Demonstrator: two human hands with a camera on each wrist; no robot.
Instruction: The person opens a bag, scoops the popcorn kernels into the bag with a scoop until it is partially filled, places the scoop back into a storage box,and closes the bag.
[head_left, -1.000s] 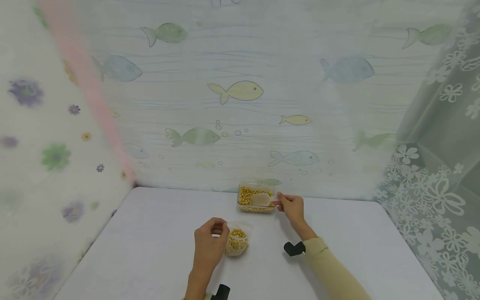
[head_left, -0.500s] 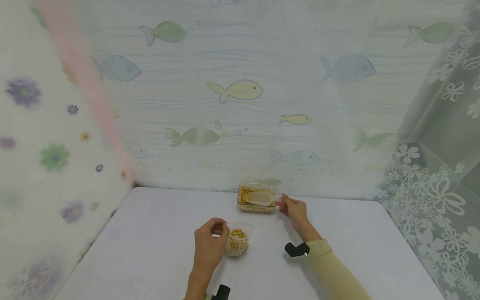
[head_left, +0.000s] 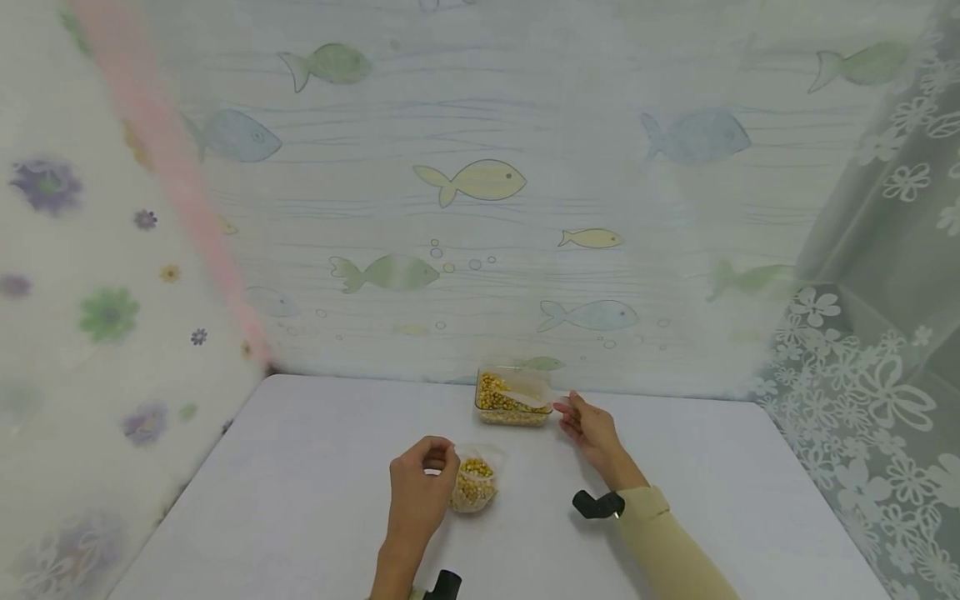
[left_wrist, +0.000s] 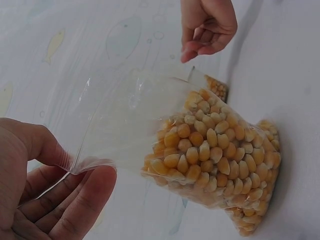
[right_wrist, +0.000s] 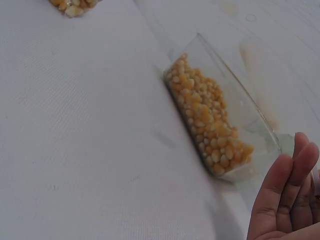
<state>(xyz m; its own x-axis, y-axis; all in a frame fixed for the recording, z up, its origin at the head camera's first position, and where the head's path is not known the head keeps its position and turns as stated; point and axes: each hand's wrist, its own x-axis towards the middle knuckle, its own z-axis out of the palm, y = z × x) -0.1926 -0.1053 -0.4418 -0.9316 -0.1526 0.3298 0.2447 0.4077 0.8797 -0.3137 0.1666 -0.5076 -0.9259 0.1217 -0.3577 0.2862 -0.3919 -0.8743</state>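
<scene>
My left hand (head_left: 422, 483) pinches the top edge of a clear zip bag (left_wrist: 125, 115), thumb against fingers. Corn kernels (left_wrist: 215, 155) fill the bag's lower part, and it stands on the table. Farther back is a clear glass container (head_left: 513, 419), partly filled with corn kernels (right_wrist: 205, 117). Beside its right end my right hand (head_left: 592, 431) holds a pale translucent scoop (head_left: 531, 388) by the handle. The scoop is tilted over the container, its bowl above the kernels. In the right wrist view, the fingers (right_wrist: 272, 200) hide most of the handle.
The white table (head_left: 315, 475) ends at a fish-patterned curtain (head_left: 480, 250) close behind the container. A flowered cloth (head_left: 112, 350) hangs at the left and a lace-patterned one (head_left: 855, 417) at the right. Black wrist cameras (head_left: 597, 504) sit on both forearms.
My right hand has shifted slightly right and nearer to me. The scoop has gone from lying among the kernels to tilted up above them. My left hand and the bag have stayed put.
</scene>
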